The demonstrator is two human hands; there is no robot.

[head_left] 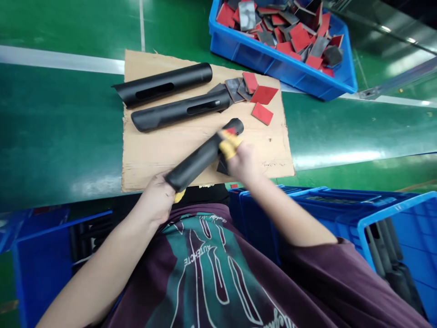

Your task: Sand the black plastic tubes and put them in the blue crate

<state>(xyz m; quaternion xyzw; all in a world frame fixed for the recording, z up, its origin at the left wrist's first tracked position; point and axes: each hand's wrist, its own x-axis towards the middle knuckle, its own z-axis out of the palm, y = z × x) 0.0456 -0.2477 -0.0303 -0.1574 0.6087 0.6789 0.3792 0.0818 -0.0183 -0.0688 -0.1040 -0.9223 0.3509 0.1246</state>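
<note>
1. A matte black slotted plastic tube (194, 161) is held slantwise above a brown cardboard sheet (160, 155), centre of the frame.
2. The left hand (155, 198) is closed around its lower end.
3. The right hand (242, 161) pinches its upper end between yellow-taped fingers (229, 145).
4. Two more black slotted tubes (164, 84) lie upper centre, beside red-and-grey foam pads (261, 114); more fill a blue plastic bin (246, 50), upper right.

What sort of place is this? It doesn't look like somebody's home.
Probably a factory production line. A long green conveyor belt runs through the view, a blue plastic bin is heaped with red-and-grey pads, and black tubes lie on a cardboard sheet.
</note>
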